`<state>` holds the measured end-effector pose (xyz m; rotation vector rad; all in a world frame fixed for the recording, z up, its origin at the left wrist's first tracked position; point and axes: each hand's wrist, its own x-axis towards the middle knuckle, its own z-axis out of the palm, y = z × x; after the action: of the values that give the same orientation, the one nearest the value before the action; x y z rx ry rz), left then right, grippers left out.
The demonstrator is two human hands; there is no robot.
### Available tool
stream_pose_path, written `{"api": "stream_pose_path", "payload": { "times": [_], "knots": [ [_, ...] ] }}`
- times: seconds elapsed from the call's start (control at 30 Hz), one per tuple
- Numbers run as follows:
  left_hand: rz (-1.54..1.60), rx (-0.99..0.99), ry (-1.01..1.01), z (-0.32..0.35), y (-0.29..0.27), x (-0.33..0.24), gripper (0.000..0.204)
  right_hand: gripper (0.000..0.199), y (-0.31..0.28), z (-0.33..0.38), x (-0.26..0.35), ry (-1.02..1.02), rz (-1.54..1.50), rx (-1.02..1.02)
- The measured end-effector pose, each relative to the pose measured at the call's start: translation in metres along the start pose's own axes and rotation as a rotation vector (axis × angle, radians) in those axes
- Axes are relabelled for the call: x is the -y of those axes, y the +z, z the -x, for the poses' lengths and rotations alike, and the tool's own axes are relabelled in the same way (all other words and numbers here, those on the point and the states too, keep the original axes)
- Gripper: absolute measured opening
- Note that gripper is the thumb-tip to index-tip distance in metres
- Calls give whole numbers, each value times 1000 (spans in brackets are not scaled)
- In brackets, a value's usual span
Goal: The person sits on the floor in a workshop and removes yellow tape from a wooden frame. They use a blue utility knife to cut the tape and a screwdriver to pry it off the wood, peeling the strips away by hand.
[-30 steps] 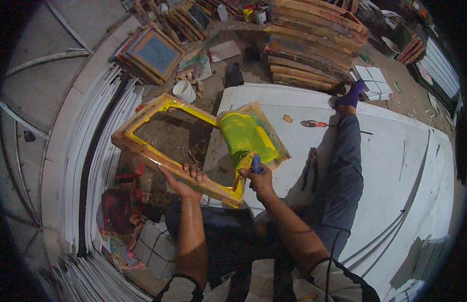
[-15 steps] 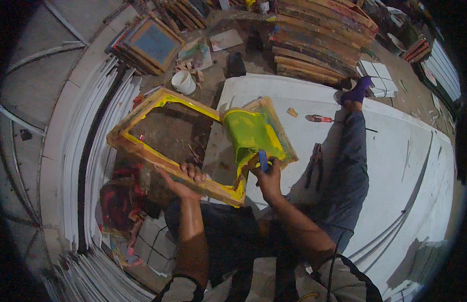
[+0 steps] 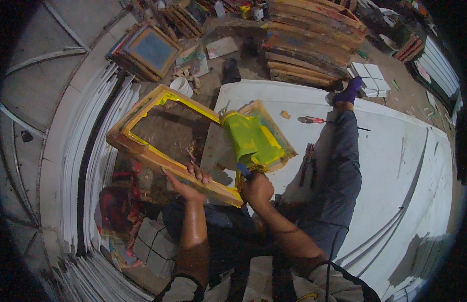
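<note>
My left hand (image 3: 189, 185) is closed on the near rail of a wooden frame (image 3: 165, 168), thumb below and fingers over the inner edge. Yellow ink smears the frame's inner edges, and its middle is an open gap. A loose yellow-green mesh sheet (image 3: 246, 138) hangs folded over the frame's right side. My right hand (image 3: 257, 191) is at the frame's near right corner, fist closed round a small blue-handled tool (image 3: 243, 170); its working end is hidden. Behind the sheet, a second wooden frame (image 3: 258, 108) lies on a white board.
The white board (image 3: 389, 146) spreads to the right under my outstretched leg. Pliers (image 3: 307, 163) and a red-handled tool (image 3: 311, 120) lie on it. Wooden frames (image 3: 309, 50) are stacked beyond. A white bucket (image 3: 181, 86) stands past the frame; white sheets (image 3: 90, 151) are stacked at left.
My right hand has moved down and left along the frame's right side with the blue tool and turned over, its back now up. The mesh sheet has shifted slightly; my left hand keeps its grip.
</note>
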<state>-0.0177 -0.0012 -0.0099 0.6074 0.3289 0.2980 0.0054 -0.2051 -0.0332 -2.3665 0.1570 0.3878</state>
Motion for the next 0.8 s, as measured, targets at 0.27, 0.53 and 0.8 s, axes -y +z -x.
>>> {"api": "stream_pose_path", "payload": {
  "times": [0.27,0.53,0.8],
  "knots": [
    [42,150,-30,7,-4,24,84,21,33,-43,-47,230,-481,144],
    [-41,92,28,10,-7,26,82,31,4,-29,-34,392,-947,339],
    [-1,104,52,6,-10,25,81,31,-1,-30,-32,133,-988,304]
  ]
}}
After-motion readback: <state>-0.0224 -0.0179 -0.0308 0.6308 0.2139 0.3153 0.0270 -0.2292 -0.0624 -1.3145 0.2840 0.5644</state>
